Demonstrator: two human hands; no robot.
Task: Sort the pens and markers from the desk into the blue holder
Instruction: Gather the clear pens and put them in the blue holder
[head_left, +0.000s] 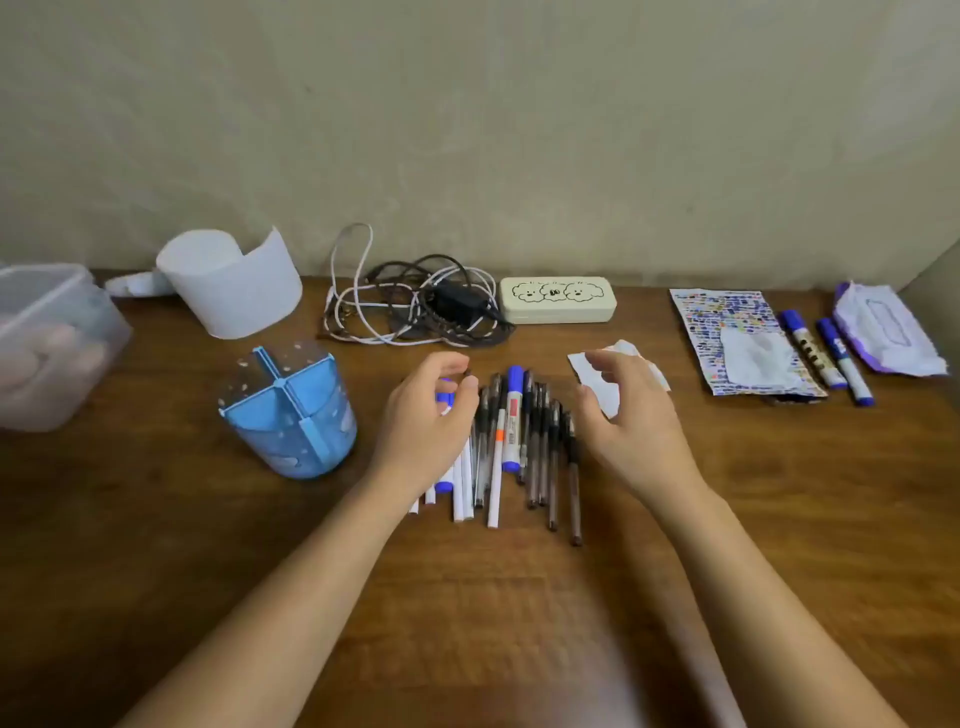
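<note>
Centrally, left hand (423, 415) and right hand (631, 415), fingers curled yet apart and gripping nothing, hover palm-down flanking the pen pile (511, 447); blue holder (291, 410) leftward.

hands (524, 415) over pens (519, 447)

I have both bare forearms reaching in from the near edge of the table, angled toward each other so the hands sit close together near its middle. My left hand (423, 421) is palm down, wrist slightly bent, fingers curled loosely with the thumb and forefinger tips near each other but not pinched on anything I can make out. My right hand (626, 410) hovers at about the same height, palm down and turned a little inward, fingers bent and spread, thumb apart from them, holding nothing.
</note>
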